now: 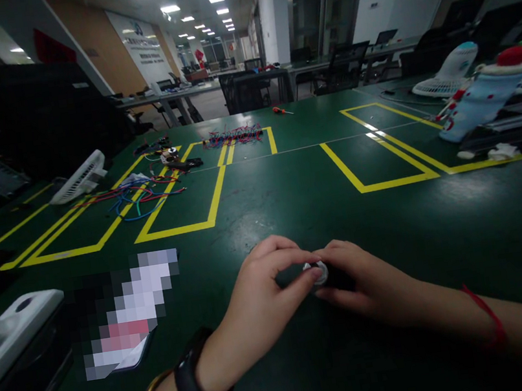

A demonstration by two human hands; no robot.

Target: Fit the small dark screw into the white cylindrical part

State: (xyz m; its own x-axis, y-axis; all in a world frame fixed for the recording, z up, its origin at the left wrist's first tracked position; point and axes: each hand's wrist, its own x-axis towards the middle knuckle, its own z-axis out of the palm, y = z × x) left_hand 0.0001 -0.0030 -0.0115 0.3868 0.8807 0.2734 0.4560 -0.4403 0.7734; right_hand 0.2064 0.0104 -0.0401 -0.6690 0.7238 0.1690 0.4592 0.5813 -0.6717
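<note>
A small round, silvery-white thing (322,272) is between my two hands, low over the green tabletop. My left hand (273,278) comes from the left, its thumb pressed on the front of the round thing and its index finger over the top. From the other side my right hand (366,278) closes round it with thumb and fingers. The fingers cover much of the thing, so its exact kind cannot be made out. A dark patch lies inside the curl of my right hand; whether it is part of the thing or shadow is unclear.
Left of my hands lie a phone with a blurred screen (134,312) and a white-and-black device (20,355). Farther off are loose wires (143,193), a wire bundle (235,135), a screwdriver (282,111) and yellow tape outlines (399,182). A blue cup-like container (485,100) stands right.
</note>
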